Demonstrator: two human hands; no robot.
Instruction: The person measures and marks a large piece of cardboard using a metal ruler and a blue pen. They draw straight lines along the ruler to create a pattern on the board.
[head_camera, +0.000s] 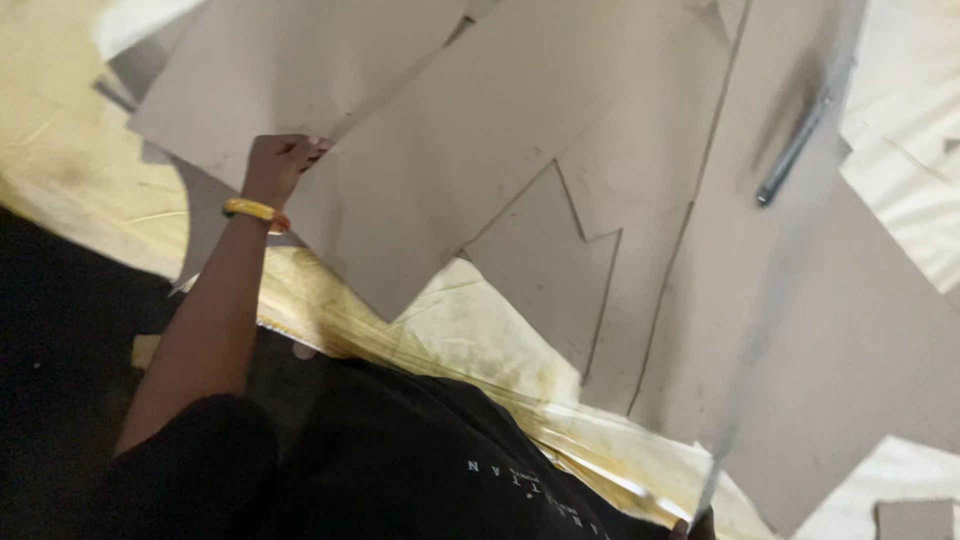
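Head view: left hand (283, 165) reaches up and away from the body, fingers curled shut on the edge of a large grey cardboard sheet (450, 150), thumb side hidden under the board. A yellow bangle (255, 210) sits on that wrist; the forearm runs down into a black sleeve (200, 470) at lower left. The gripped sheet lies tilted, its lower corner pointing toward the body, overlapping another grey cardboard sheet (290, 70) at upper left and touching it along the edge by the fingers.

Right of the gripped sheet lie more grey boards with cut, zigzag edges: a notched cardboard piece (545, 265) in the middle, a long cardboard strip (650, 200) just beside it, and a wide cardboard panel (850, 330) at far right. A metal rod (795, 150) lies on the upper part of that panel, slanted, blurred, well apart from the hand.

Under the boards shows yellowish plastic sheeting (480, 330), creased and stained, also visible at upper left and along the right edge.

Black shirt (420, 470) fills the bottom centre. The right hand (692, 524) is barely in frame at the bottom edge, only a sliver; cannot tell whether it is open or closed, or what it touches.
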